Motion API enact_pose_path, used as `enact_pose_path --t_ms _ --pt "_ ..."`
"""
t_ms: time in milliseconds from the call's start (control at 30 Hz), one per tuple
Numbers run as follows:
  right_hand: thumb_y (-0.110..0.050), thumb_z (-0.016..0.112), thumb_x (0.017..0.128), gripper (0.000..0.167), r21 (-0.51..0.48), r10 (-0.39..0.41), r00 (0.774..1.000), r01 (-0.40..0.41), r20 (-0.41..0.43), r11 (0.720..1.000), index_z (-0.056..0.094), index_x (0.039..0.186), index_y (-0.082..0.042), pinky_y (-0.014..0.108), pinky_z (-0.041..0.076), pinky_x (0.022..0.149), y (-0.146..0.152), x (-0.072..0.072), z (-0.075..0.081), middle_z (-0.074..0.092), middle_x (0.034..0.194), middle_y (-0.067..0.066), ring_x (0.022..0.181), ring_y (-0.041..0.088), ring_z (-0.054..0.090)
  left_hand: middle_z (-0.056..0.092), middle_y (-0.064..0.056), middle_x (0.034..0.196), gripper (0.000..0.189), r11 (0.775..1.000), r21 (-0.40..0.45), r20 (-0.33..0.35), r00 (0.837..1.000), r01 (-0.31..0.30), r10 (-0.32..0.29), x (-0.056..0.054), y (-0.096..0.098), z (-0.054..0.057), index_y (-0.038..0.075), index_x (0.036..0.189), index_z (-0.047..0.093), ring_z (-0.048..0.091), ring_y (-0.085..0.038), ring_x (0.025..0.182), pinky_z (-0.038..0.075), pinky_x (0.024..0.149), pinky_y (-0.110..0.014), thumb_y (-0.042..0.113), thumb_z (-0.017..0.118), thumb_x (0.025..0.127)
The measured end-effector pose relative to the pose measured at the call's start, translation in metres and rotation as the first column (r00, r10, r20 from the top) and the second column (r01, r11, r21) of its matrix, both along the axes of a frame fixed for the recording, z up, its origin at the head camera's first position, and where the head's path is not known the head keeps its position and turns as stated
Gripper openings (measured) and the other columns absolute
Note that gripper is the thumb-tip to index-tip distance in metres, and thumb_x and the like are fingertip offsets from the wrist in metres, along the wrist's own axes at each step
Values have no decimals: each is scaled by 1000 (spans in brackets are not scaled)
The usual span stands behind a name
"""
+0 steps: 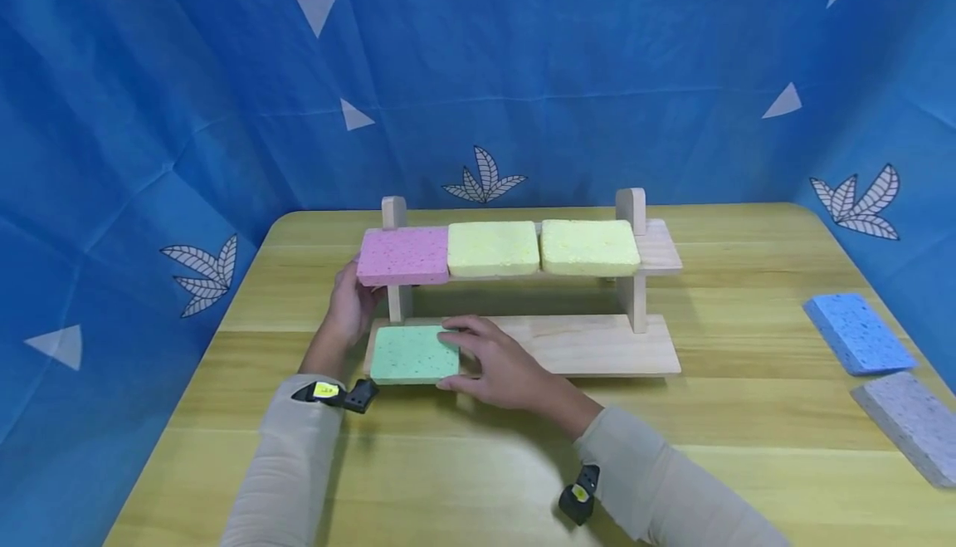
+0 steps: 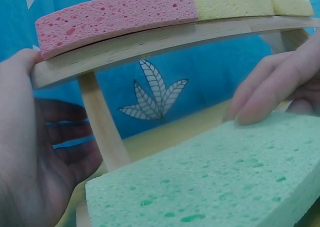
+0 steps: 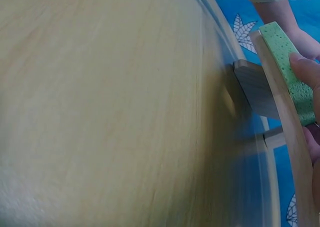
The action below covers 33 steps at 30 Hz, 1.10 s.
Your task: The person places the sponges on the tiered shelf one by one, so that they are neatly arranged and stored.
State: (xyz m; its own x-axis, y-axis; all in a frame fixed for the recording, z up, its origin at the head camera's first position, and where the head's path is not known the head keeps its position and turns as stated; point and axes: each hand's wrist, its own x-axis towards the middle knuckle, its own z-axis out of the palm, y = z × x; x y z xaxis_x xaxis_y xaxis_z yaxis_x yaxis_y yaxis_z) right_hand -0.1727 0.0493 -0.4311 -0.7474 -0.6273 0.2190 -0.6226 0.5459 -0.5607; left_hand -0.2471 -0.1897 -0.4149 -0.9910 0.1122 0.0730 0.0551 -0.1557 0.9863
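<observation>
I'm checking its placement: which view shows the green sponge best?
The head view: nearly the whole green sponge shows on the lower shelf. The left wrist view enlarges it but crops it; the right wrist view shows it narrowly, partly behind the right hand.

Just behind the left hand (image 1: 353,302), which is bare, a plain, pale grey-beige left sleeve (image 1: 287,464) starts at the wrist, lightly creased, with a black band crossing its cuff; the band carries a bright yellow label (image 1: 326,389), its marks too small to read, and a small angular black housing (image 1: 362,395) on the inner side. Behind the right hand (image 1: 500,364), also bare, the matching right sleeve (image 1: 665,481) has a similar black unit (image 1: 577,507) on its inner side, with a smaller yellow patch (image 1: 580,494).
</observation>
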Motion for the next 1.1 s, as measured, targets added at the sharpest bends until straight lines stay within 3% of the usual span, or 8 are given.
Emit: enact_pose_path --t_ms 400,733,867,1100 --pt "-46 69 81 65 4 -2 999 2 32 1000 51 135 -13 33 35 106 3 0 2 44 140 0 130 15 40 55 0 117 45 999 -34 -3 1000 20 -20 -1 3 0 17 123 57 52 -18 106 38 93 -38 41 25 100" --pt "-49 68 82 68 14 8 999 -8 51 1000 48 137 -15 35 34 107 1 -1 2 41 144 2 132 16 38 57 1 114 40 1000 -4 -12 1000 18 -18 1 0 0 21 115 60 53 -16 105 39 94 -37 40 28 100" --pt "-51 68 80 74 -33 3 994 0 109 999 45 140 -15 38 34 107 2 -1 2 38 146 4 132 19 38 56 1 115 41 1000 -6 -15 1000 26 -26 1 -1 0 21 115 60 52 -17 104 40 92 -36 40 27 100" --pt "-48 70 80 74 -176 -1 974 42 225 983 44 141 -16 38 44 97 11 -2 6 37 145 7 118 23 53 55 -1 116 41 1000 0 -14 1000 27 -27 0 -1 -1 20 115 60 51 -18 106 39 94 -37 40 27 100"
